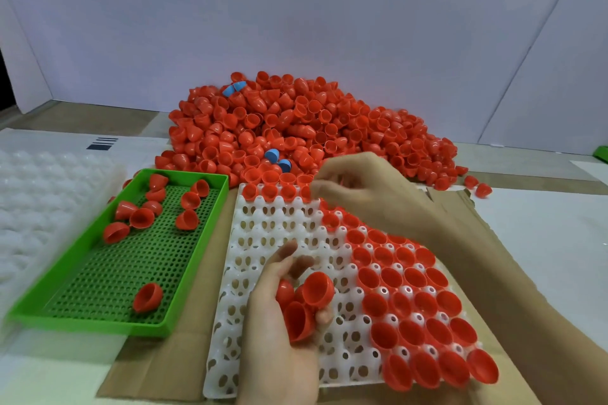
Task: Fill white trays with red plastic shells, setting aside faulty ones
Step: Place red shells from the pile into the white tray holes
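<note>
Several set-aside shells [142, 217] lie in the green tray [92, 325]. Next, the left hand [279, 355] cups a few red shells [318, 289] over the half-filled white tray [263, 230]; the right hand [368, 197] (blurred, grip unclear) curls at its far row. Loosely cupped shells may spill, dislodging seated ones.
</note>
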